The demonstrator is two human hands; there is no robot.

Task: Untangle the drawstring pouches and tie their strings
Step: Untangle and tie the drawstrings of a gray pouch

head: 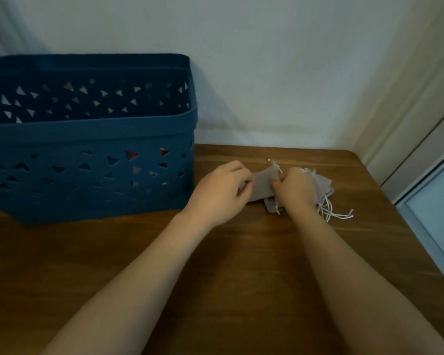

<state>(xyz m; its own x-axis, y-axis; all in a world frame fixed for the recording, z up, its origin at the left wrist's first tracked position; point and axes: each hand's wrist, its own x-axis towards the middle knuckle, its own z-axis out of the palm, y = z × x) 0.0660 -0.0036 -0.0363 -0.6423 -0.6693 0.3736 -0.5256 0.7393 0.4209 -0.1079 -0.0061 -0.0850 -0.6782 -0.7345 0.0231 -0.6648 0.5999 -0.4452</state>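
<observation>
On the wooden counter [241, 252], just to the right of the blue basket [87, 139], the person is working a small heap of grey drawstring pouches [323, 187]. The left hand [221, 190] is holding the plain end of the top pouch [260, 184], its grip closed with fingers curled round the fabric. The right hand [294, 188] is pinching the gathered neck of that pouch, fingers curled tight; exactly which cord it has cannot be told. The step in hand appears to be separating this one pouch from the heap, with tying not yet begun. The pouch is lying with its long axis running away from the basket, its mouth and cord ends [274, 165] pointing away from the basket and slightly toward the wall. White strings [336, 213] are trailing loose from the heap on the side farthest from the basket. The next move likely calls for drawing the pouch clear without dragging the crossed strings, then finding both cord ends for the knot.
</observation>
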